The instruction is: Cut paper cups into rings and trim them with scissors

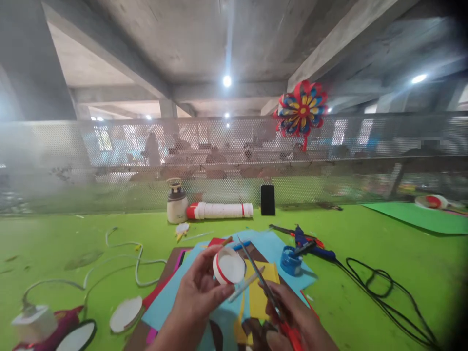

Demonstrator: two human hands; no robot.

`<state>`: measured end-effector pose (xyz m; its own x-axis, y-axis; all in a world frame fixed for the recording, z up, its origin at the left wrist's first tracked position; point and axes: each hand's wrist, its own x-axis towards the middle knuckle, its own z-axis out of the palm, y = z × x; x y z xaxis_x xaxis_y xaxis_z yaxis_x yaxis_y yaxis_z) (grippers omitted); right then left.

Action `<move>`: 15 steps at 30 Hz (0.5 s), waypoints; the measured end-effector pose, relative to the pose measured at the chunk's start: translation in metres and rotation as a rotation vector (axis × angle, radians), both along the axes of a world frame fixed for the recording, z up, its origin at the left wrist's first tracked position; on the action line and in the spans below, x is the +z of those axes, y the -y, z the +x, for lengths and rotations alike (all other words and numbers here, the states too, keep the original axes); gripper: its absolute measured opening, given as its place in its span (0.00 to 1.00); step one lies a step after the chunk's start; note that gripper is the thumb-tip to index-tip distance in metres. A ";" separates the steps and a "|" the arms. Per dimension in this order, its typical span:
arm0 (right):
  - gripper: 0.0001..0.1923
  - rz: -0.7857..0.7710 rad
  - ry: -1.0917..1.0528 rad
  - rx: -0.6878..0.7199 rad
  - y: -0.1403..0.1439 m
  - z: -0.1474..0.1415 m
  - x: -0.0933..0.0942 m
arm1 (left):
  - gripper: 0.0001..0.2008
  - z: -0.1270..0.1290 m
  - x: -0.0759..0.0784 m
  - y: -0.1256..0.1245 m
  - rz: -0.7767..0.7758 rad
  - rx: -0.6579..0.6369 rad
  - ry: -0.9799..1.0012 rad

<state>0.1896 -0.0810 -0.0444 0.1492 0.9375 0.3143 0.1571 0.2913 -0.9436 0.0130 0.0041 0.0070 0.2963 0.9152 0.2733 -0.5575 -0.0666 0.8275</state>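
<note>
My left hand [195, 290] is closed around a short, round white paper cup-like piece [229, 265] with a red band, its open end facing me. In my right hand [294, 312] are scissors [268, 291] with red handles; their long blades point up and forward, just right of the white piece. I cannot tell whether the blades touch it. Below both hands lie light blue paper [171, 297], yellow paper [270, 273] and a thin whitish stick-like thing [244, 285].
Right of the papers, a blue glue gun [314, 248] lies near a blue tape roll [291, 261], its black cord trailing right. A spray bottle [177, 202], a white tube [223, 210] and a black box [267, 200] line the mesh partition [226, 136]. A charger [34, 321] sits left.
</note>
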 end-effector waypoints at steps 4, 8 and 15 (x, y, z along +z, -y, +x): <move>0.29 -0.031 -0.049 0.072 0.010 -0.006 0.008 | 0.25 0.000 0.004 0.003 0.014 0.035 -0.056; 0.31 -0.070 -0.076 0.102 0.012 -0.004 0.012 | 0.26 0.001 0.000 0.001 0.086 0.069 -0.016; 0.24 -0.098 0.080 0.148 0.017 0.002 0.024 | 0.26 0.000 -0.002 0.004 0.043 0.018 -0.070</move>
